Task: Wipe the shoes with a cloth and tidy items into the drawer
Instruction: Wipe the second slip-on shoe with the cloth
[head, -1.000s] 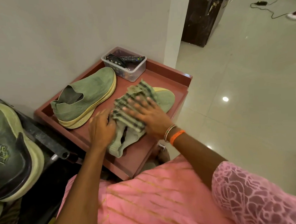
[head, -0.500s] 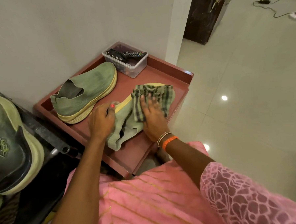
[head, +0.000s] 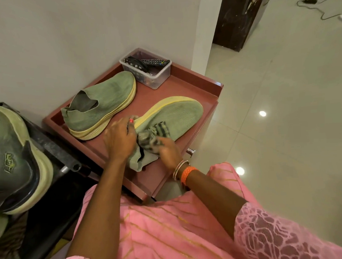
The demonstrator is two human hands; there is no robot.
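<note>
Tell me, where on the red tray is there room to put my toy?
Bare tray lies between the plastic box and the near shoe's toe, by the right rim. A smaller strip lies by the front rim, below the heel. The middle is crowded: both shoes, hands and cloth.

A person wearing a pink garment with thin gold diagonal stripes across the front and short sleeves of pink floral lace. The right wrist carries thin silver bangles (head: 179,168) beside a braided orange band (head: 186,174). One left thumbnail is painted red-orange.
</note>
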